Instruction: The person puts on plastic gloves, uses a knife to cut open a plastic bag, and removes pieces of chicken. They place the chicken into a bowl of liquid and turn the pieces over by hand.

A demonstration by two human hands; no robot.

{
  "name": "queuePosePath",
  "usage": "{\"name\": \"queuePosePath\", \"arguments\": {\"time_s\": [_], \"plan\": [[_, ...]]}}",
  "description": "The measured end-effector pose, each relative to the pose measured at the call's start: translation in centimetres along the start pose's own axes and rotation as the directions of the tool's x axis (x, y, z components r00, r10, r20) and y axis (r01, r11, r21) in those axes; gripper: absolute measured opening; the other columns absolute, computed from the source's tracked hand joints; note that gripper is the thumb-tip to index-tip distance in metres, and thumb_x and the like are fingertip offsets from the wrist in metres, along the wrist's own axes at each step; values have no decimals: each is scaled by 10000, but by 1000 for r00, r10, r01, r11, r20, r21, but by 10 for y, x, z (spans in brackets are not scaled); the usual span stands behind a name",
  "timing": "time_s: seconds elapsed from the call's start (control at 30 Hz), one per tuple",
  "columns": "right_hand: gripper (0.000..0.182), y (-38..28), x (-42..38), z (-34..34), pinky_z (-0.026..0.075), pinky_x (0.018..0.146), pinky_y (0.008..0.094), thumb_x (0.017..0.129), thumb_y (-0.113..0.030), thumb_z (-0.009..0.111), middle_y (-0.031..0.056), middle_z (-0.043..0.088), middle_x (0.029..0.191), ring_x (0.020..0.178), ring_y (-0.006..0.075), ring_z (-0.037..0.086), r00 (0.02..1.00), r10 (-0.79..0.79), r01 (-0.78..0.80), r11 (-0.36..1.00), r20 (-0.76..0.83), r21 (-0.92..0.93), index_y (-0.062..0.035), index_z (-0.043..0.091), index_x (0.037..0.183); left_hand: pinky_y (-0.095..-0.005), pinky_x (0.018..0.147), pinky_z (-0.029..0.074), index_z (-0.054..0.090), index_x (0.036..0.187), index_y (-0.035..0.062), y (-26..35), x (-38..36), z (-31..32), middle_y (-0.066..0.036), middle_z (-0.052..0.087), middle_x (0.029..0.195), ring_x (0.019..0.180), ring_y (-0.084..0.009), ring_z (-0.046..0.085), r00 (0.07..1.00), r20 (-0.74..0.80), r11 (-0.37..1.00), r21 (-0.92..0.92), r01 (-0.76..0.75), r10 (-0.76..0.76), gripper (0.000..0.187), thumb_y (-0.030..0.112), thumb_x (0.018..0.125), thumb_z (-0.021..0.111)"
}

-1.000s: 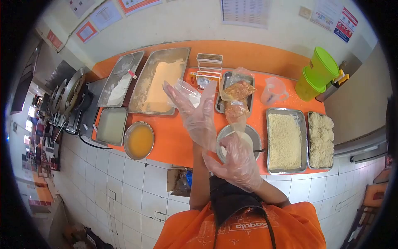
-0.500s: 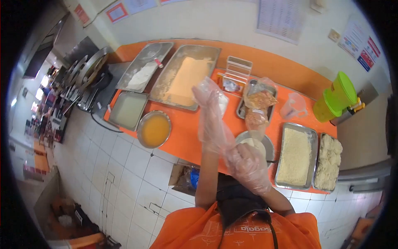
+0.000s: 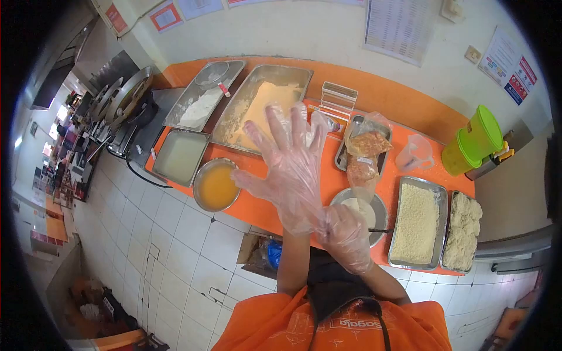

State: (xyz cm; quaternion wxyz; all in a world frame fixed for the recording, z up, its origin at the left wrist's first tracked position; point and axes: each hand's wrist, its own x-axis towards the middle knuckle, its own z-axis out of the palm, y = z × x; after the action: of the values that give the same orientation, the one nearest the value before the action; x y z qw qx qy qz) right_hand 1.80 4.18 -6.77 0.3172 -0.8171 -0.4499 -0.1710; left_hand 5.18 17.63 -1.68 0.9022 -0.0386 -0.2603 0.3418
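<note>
My left hand (image 3: pixel 287 164) is raised over the orange table with its fingers spread wide, inside a clear plastic glove. My right hand (image 3: pixel 346 234), gloved the same way, is closed at the left wrist and grips the loose cuff of the left plastic glove. Behind my left fingers lies a large metal tray of orange-tinted powder (image 3: pixel 266 105). Just beyond my right hand stands a metal bowl (image 3: pixel 381 217) with pale contents and a dark handle at its rim. A bowl of orange-yellow liquid (image 3: pixel 218 186) is left of my left hand.
Plastic bags of seasoned food (image 3: pixel 364 153) lie on a small tray. To the right are a tray of pale crumbs (image 3: pixel 414 225), a tray of lumpy coated pieces (image 3: pixel 462 234), a clear jug (image 3: pixel 414 153) and green containers (image 3: pixel 477 140). A cardboard box (image 3: pixel 253 251) sits below.
My left hand has opened from bunched fingers to a full spread, and the glove now fits over the fingers. My right hand has shifted slightly left and down, still gripping the cuff.
</note>
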Motion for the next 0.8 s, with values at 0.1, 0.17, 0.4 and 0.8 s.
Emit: {"name": "queuePosePath", "arguments": {"time_s": [0.1,0.17,0.4,0.8], "plan": [[202,2,18,-5,460,577,451,766,-109,720,123,515,722,632,336,552,982,150,-139,986,-118,95,-47,565,880,-605,1193,-13,340,1531,227,6,-3,-7,-65,164,1642,1508,-377,41,997,70,999,33,31,-33,858,727,859,525],[182,-1,37,-10,466,579,439,754,-80,716,124,530,736,646,332,568,950,255,-216,954,-182,209,-53,564,850,-601,1196,-14,323,1538,202,4,-3,-5,-68,145,1647,1514,-361,25,994,88,997,45,66,-70,865,693,864,553],[133,0,-1,28,476,602,450,819,-106,652,126,518,684,657,336,586,994,57,-74,980,99,185,-59,529,833,-607,1195,-20,279,1556,203,18,8,-2,-33,89,1661,1525,-321,-18,998,-29,962,-267,52,-62,886,716,868,503],[330,29,11,35,502,736,442,819,-123,709,175,618,892,862,380,631,983,118,-173,861,144,478,-43,555,1099,-636,1186,53,249,1565,282,-2,-3,0,-53,63,1662,1523,-324,13,987,116,963,-235,134,-109,805,652,902,514]]}}
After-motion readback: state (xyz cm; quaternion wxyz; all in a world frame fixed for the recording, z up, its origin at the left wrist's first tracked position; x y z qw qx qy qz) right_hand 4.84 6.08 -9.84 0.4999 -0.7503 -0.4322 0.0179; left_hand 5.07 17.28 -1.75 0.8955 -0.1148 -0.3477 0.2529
